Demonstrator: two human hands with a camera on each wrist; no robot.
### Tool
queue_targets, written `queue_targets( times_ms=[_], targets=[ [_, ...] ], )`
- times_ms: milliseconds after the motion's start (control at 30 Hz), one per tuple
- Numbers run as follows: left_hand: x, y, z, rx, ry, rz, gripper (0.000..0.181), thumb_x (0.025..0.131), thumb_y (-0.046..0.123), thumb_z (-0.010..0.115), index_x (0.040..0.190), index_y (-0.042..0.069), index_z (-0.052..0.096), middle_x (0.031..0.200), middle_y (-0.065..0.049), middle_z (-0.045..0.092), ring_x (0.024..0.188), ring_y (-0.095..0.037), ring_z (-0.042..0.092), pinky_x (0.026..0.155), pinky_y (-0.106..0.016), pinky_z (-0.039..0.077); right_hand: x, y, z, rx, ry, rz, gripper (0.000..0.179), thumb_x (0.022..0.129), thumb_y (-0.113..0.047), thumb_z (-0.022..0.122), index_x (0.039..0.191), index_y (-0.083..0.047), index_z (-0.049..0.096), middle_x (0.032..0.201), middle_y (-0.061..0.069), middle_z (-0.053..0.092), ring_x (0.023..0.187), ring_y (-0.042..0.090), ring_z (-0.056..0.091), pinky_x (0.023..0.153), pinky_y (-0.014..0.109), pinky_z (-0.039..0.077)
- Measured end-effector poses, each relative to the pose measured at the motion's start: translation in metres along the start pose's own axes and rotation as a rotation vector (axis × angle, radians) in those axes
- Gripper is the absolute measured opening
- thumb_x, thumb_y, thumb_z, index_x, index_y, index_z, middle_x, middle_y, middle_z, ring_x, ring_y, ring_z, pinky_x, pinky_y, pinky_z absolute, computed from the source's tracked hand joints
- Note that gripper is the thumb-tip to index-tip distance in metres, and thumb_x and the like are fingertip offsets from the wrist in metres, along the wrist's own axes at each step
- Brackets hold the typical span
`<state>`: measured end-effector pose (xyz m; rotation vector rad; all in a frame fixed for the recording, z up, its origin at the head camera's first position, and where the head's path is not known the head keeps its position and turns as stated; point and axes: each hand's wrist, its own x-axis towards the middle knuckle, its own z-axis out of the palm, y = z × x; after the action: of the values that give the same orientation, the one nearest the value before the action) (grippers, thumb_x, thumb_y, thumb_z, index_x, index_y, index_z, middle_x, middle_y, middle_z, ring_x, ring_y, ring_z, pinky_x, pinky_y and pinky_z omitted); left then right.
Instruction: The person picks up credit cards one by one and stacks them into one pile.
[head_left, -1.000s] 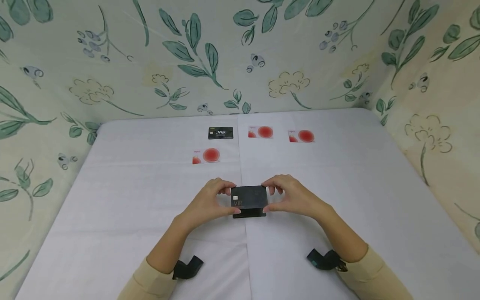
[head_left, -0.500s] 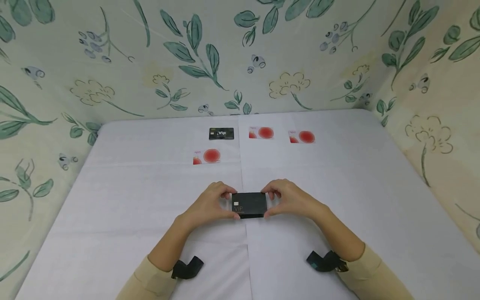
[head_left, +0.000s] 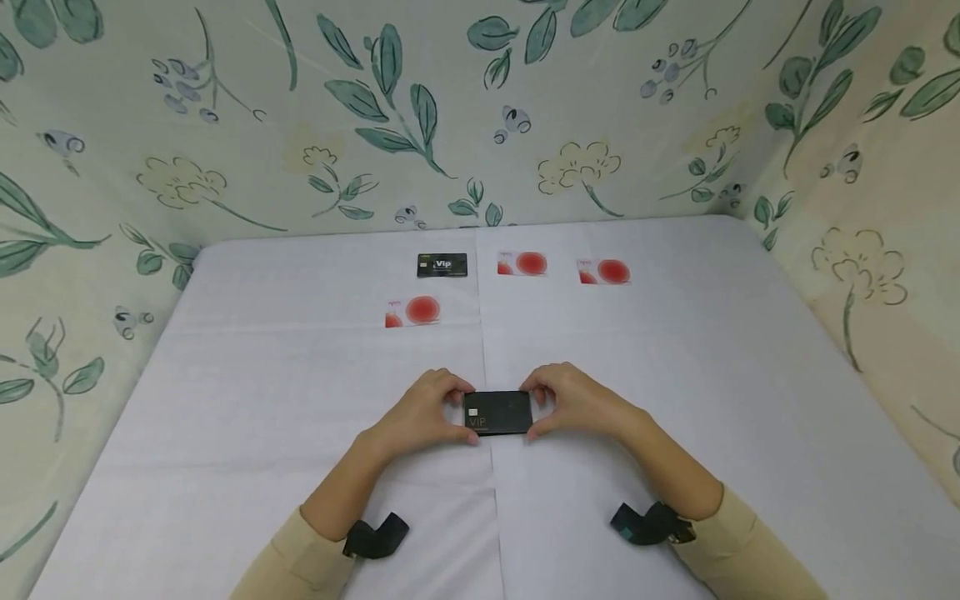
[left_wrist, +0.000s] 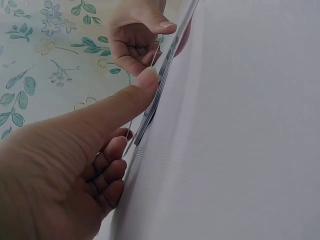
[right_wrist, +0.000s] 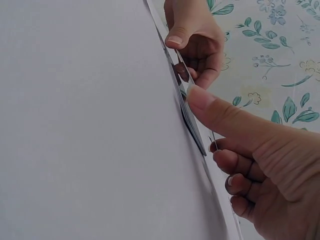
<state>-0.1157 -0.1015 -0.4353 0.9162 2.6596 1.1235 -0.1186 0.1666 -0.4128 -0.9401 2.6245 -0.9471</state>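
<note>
A black card [head_left: 498, 412] with gold "VIP" lettering and a pale chip lies flat between my two hands near the middle of the table. My left hand [head_left: 420, 417] pinches its left end between thumb and fingers. The right end is pinched the same way by my right hand [head_left: 585, 404]. Both wrist views show the held card edge-on, slightly apart from a thin stack of cards [left_wrist: 150, 112] just beneath it. From the head view, the held card covers nearly all of that stack [right_wrist: 192, 127].
Toward the back of the white-covered table [head_left: 262, 400] lie a black "Vip" card [head_left: 442, 265] and several white cards with red discs, including one nearer card [head_left: 422, 310] and a rightmost card [head_left: 603, 272]. A leaf-patterned cloth [head_left: 450, 108] stands behind the table.
Both hands have brought the black card down and toward me, over the stack whose front edge showed before. The cards at the back have stayed put.
</note>
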Motion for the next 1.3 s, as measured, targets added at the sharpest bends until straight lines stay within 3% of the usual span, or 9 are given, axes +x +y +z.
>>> queue_targets(
  times_ms=[233, 533, 967, 1300],
  targets=[
    [0.001, -0.002, 0.005, 0.005, -0.009, -0.016, 0.056, 0.059, 0.031, 0.09, 0.105, 0.01, 0.064, 0.084, 0.006, 0.051, 0.088, -0.012, 0.046, 0.081, -0.028, 0.04, -0.001, 0.004, 0.003, -0.006, 0.003, 0.011, 0.053, 0.059, -0.032, 0.09, 0.1, -0.007, 0.067, 0.075, -0.004, 0.053, 0.072, 0.01, 0.048, 0.065, 0.022, 0.041],
    [0.003, -0.003, 0.006, 0.008, -0.015, -0.003, 0.057, 0.059, 0.031, 0.089, 0.105, 0.011, 0.063, 0.085, 0.006, 0.051, 0.088, -0.011, 0.045, 0.081, -0.028, 0.039, -0.001, 0.011, 0.004, -0.042, 0.007, -0.045, 0.053, 0.06, -0.034, 0.089, 0.1, -0.006, 0.067, 0.076, -0.004, 0.054, 0.072, 0.009, 0.048, 0.066, 0.022, 0.041],
    [0.001, -0.008, 0.007, 0.013, -0.005, 0.034, 0.058, 0.059, 0.032, 0.09, 0.106, 0.012, 0.063, 0.086, 0.007, 0.052, 0.087, -0.01, 0.046, 0.081, -0.027, 0.04, -0.002, 0.007, 0.004, -0.016, -0.015, 0.007, 0.054, 0.06, -0.031, 0.089, 0.103, -0.007, 0.066, 0.079, -0.005, 0.055, 0.073, 0.009, 0.048, 0.066, 0.022, 0.042],
    [0.001, -0.013, 0.008, -0.006, 0.005, 0.042, 0.057, 0.058, 0.032, 0.09, 0.105, 0.013, 0.064, 0.086, 0.008, 0.052, 0.087, -0.01, 0.047, 0.082, -0.027, 0.04, 0.0, 0.008, 0.003, -0.014, -0.013, -0.001, 0.056, 0.06, -0.031, 0.089, 0.104, -0.005, 0.066, 0.079, -0.005, 0.055, 0.073, 0.009, 0.047, 0.065, 0.021, 0.043]
  ],
)
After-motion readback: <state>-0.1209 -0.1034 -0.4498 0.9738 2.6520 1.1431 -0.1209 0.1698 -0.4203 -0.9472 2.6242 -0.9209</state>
